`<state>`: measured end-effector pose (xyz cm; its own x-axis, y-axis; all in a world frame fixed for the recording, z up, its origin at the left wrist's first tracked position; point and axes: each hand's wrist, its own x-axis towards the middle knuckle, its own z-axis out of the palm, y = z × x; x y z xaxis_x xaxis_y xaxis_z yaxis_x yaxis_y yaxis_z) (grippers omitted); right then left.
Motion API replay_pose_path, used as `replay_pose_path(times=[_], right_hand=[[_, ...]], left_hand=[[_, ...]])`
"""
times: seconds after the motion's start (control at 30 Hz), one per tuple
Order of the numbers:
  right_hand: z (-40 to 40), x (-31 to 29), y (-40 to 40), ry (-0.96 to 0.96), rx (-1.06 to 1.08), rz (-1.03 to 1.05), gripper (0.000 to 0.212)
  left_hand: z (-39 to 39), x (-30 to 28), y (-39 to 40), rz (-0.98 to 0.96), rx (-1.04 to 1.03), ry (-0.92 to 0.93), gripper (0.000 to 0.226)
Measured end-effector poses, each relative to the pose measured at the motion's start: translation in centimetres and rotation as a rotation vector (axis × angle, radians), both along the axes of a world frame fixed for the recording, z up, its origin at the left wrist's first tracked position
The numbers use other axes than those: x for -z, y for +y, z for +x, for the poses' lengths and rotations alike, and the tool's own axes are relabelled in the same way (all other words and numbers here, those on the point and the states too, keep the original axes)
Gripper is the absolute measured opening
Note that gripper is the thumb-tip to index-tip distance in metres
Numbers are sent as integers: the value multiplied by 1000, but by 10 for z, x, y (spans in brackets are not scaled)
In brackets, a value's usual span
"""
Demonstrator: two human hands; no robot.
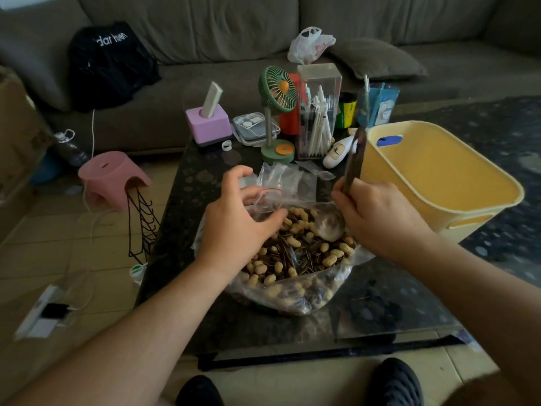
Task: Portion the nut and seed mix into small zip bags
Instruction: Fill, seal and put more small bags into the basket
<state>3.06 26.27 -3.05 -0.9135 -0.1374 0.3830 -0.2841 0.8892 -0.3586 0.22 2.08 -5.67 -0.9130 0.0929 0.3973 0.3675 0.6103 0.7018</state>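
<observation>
Behind the dark glass coffee table [187, 218] runs a grey sofa [234, 30], a black bag [108, 63] on it printed with pale letters, blurred, something like "dar huen". Near the table's front edge lies a big clear bag of nut and seed mix [295, 253], mouth open. Left hand [240, 227] hovers over it, fingers curled on a small zip bag [268, 197] with a red strip. Right hand [377, 215] clamps a ladle [351, 171], its bowl in the nuts. Yellow basket [439, 183] crowds the right edge; a green fan [276, 92] stands behind
</observation>
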Motion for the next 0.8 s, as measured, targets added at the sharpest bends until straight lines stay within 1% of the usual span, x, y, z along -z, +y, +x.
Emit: replay_pose_path(times=[0.07,0.17,0.27,0.3,0.4,0.47,0.6,0.7,0.77,0.8], right_hand=[[-3,2,1,39,0,58,29],[-6,1,-1,36,-11,84,24],[-8,-2,0,68,3,118,22],[-8,-4,1,57,10,141,22],[-10,-8,0,-53,5,231,20],[-8,-7,-4,-85,-8,240,20],[-7,2,-8,-143,4,109,26],[-7,3,-8,-188,26,15,26],[-8,3,-6,-250,55,-96,25],[-8,3,-6,-274,71,-145,24]], left_hand=[[1,1,1,-30,14,2,76],[0,5,1,-62,44,-21,69],[1,10,3,-89,86,-16,56],[1,13,4,-92,104,3,51],[2,18,7,-90,158,31,36],[0,19,8,-66,193,25,31],[-5,18,6,-86,224,7,31],[-4,19,4,-120,233,-14,35],[-3,19,5,-126,222,-33,43],[-3,19,5,-121,213,-48,51]])
